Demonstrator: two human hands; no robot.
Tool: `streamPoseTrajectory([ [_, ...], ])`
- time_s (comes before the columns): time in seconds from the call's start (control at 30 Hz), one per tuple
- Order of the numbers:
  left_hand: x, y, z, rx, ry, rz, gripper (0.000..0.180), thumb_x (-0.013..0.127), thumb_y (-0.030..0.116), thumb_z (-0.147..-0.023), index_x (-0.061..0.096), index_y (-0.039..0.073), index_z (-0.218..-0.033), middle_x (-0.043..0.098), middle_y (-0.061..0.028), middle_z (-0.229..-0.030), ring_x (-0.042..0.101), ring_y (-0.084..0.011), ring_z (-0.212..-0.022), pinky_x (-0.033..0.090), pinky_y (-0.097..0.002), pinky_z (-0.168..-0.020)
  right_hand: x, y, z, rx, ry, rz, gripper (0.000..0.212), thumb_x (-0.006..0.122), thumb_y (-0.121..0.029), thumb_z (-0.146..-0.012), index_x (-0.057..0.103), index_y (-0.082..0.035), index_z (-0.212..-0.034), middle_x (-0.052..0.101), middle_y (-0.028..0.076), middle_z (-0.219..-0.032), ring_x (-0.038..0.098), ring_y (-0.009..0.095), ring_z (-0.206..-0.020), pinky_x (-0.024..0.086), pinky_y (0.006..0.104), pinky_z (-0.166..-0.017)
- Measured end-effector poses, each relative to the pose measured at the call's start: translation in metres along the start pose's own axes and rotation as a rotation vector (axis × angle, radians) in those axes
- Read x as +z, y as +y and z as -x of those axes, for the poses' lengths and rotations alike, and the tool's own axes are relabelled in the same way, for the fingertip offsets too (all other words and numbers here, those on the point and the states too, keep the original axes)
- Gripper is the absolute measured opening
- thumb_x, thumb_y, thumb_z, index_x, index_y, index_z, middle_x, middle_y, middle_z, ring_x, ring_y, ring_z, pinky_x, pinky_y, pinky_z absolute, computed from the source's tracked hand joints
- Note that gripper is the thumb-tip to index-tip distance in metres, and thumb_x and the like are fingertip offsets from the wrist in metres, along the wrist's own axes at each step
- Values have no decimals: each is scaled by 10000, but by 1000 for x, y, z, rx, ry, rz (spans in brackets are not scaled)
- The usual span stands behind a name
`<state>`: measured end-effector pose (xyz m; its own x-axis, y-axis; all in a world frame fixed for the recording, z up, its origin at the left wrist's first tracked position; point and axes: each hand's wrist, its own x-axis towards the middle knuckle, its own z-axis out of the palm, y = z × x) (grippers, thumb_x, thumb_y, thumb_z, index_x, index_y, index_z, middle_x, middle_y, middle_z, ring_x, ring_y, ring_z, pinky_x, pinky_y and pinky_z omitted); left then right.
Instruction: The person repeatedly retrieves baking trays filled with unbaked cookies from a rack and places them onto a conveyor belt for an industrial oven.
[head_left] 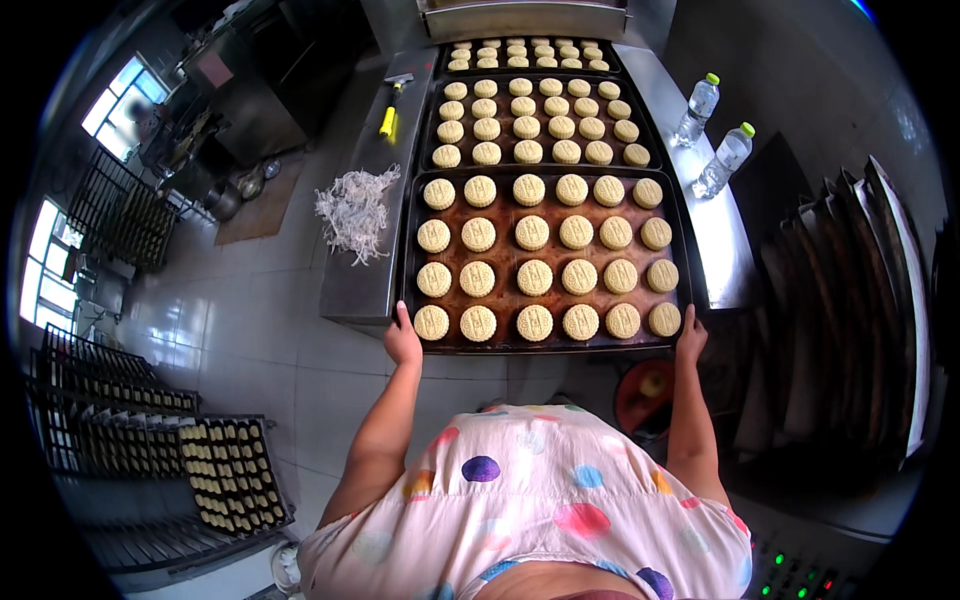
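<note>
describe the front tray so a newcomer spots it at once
Look between the metal ledges, where three dark trays of pale cakes lie in line. The front tray is lowest in view, the only one with the left hand and right hand at its corners.

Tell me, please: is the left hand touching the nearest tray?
Touching. The head view shows the left hand at the near left corner of the nearest tray, thumb against its side.
</note>
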<state>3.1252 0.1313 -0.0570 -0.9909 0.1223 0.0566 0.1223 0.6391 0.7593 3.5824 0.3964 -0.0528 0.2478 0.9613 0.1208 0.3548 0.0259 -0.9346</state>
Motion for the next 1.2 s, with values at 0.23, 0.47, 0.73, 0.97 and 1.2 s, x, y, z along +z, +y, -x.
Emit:
streamPoseTrajectory([
  [0.23, -2, 3, 0, 5, -35, -5, 709, 408, 603, -833, 630, -58, -700, 598, -249, -703, 565, -425, -698, 424, -471, -635, -1, -1, 1, -10, 31, 39, 566, 548, -432, -859, 579, 122, -747, 540, 117, -589, 436, 133, -589, 407, 337, -572],
  [0.47, 1, -4, -4, -19, -19, -58, 740, 398, 625, -825, 618, -59, -648, 587, -251, -663, 566, -425, -660, 420, -482, -586, 1, -4, 2, -17, 6, 15, 548, 543, -411, -869, 570, 117, -726, 532, 99, -579, 417, 122, -581, 395, 333, -553],
  [0.73, -5, 6, 1, -17, -37, -27, 735, 405, 609, -831, 610, -74, -650, 583, -259, -667, 563, -423, -659, 415, -477, -593, 1, 6, -3, -14, 2, 15, 563, 547, -420, -864, 560, 123, -716, 514, 112, -570, 410, 134, -577, 391, 350, -553],
  [0.97, -3, 5, 0, -1, -21, -62, 729, 405, 602, -833, 613, -75, -659, 582, -265, -669, 565, -424, -668, 417, -485, -605, 0, 8, -3, -18, 11, -3, 557, 546, -417, -866, 568, 121, -726, 525, 100, -581, 417, 129, -582, 397, 342, -560],
  [1.2, 0, 0, 0, 39, 22, -26, 720, 400, 594, -840, 620, -66, -654, 577, -270, -655, 567, -432, -672, 429, -486, -614, 1, 6, -2, 9, 3, -32, 552, 542, -408, -871, 573, 119, -711, 544, 80, -586, 421, 110, -576, 397, 320, -540],
])
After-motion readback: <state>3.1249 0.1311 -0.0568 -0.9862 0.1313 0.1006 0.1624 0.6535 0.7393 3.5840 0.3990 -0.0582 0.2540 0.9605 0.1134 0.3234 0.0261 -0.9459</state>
